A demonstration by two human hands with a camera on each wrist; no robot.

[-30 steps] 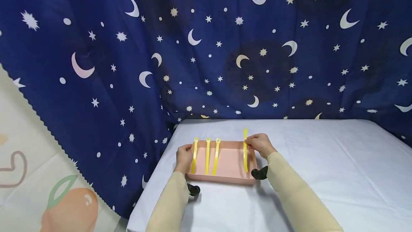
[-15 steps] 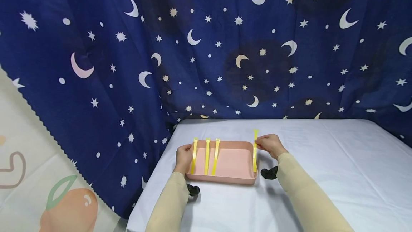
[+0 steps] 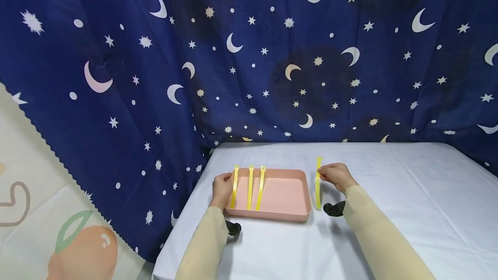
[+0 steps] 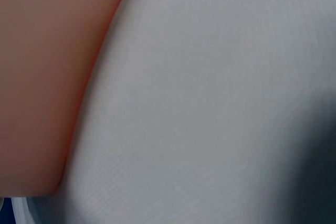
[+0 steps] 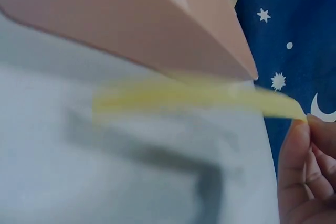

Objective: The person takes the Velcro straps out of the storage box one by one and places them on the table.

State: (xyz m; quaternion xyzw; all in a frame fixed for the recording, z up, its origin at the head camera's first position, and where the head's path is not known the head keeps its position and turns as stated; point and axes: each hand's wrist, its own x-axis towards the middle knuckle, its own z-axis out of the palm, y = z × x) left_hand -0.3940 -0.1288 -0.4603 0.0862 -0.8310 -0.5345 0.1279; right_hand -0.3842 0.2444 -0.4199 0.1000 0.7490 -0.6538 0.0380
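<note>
A shallow pink tray [image 3: 285,195] sits on the white-covered table. My left hand [image 3: 221,190] grips its left side, and the left wrist view shows only the tray's outer wall [image 4: 42,77] beside the cloth. Three yellow cable ties [image 3: 250,189] lie over the left part of the tray, their square loop heads at the far rim. To the right of the tray, my right hand [image 3: 337,175] pinches another yellow cable tie [image 3: 317,191] between thumb and finger near its upper end. In the right wrist view this tie [image 5: 184,95] stretches past the tray's outer wall [image 5: 105,19], blurred.
White cloth [image 3: 408,211] covers the table to the right and in front of the tray. A dark blue curtain [image 3: 272,111] with moons and stars hangs behind and to the left. Black wrist mounts [image 3: 334,209] sit under both forearms.
My right hand has carried the pinched cable tie rightward, from over the tray's right part to outside its right wall. The left hand, tray and other three ties stay put.
</note>
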